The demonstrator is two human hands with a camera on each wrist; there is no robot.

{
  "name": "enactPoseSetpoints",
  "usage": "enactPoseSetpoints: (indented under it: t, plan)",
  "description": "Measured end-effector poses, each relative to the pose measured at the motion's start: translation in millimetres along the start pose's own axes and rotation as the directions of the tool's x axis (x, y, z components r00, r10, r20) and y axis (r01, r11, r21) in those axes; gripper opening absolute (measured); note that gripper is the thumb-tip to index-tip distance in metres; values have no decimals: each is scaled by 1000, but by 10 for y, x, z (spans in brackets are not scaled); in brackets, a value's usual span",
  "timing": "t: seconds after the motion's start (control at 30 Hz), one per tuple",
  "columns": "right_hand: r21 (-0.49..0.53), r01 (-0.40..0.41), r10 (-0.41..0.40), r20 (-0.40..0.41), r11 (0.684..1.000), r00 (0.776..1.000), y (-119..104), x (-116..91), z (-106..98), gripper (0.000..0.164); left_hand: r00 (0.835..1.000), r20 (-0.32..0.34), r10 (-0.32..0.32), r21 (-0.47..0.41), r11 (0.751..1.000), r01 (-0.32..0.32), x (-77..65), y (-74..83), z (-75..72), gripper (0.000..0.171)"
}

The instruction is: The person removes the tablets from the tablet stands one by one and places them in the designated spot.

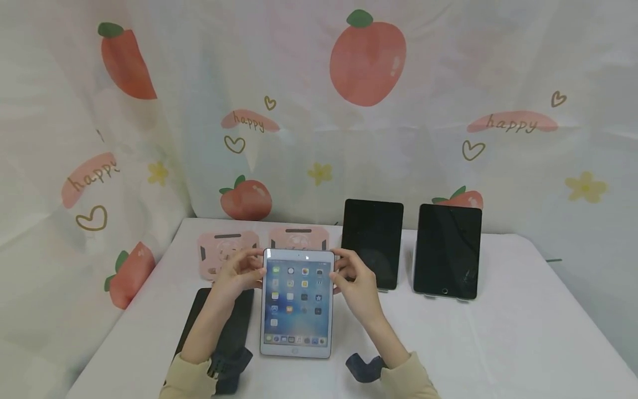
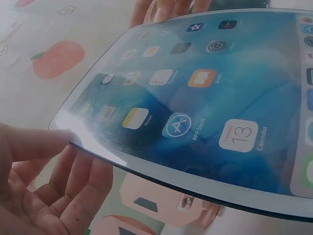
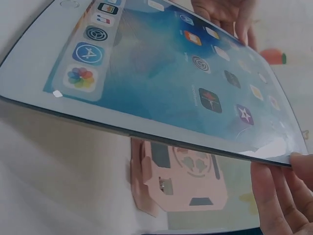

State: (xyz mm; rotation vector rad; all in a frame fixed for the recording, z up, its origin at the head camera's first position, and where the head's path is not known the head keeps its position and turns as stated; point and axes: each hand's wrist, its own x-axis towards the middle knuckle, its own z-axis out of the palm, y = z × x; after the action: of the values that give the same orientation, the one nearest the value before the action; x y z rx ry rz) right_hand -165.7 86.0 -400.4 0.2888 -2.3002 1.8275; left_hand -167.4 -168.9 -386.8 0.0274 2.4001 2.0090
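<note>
A white-framed tablet (image 1: 297,302) with its home screen lit is held upright in the middle of the head view. My left hand (image 1: 241,271) pinches its upper left edge, thumb on the front and fingers behind. At the upper right edge my right hand (image 1: 355,277) pinches it the same way. Both wrist views show the lit tablet (image 2: 161,112) close up, with the thumb of the right hand (image 3: 286,196) lying on its white border. Behind it are two pink tablet stands (image 1: 209,260), the right one (image 1: 299,237) partly hidden by the tablet.
Two dark-screened tablets stand propped at the back right, one (image 1: 374,244) beside the other (image 1: 447,252). Another black tablet (image 1: 241,316) lies on the white table (image 1: 523,332) under my left forearm. A fruit-print curtain (image 1: 299,149) hangs behind the table.
</note>
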Motion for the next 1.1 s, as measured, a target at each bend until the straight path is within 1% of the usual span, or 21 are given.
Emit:
enactPoseSetpoints:
  t: [0.17,0.3,0.4,0.63,0.83,0.97,1.1]
  plan:
    - [21,-36,36,1,999,999,68,-30,35,44,1000,2,-26,1,1000,26,17,-68,2,41]
    - [36,-65,65,-3,997,998,96,-45,64,44,1000,5,-28,2,1000,28,20,-116,-14,41]
    - [50,-84,85,-12,995,996,113,-54,84,44,1000,10,-28,-14,1000,28,23,-153,-31,42]
    - [90,-96,99,-24,991,995,171,-81,110,41,998,42,-54,-34,998,56,40,-237,-56,43]
    - [96,-119,121,-14,988,993,218,-100,117,40,997,46,-60,-1,998,60,40,-283,-53,42]
    - [107,-178,178,8,978,984,242,-97,120,41,995,54,-86,39,996,84,55,-298,-46,41]
    - [116,-231,229,36,966,973,261,-92,108,41,992,51,-112,51,993,110,70,-331,-29,40]
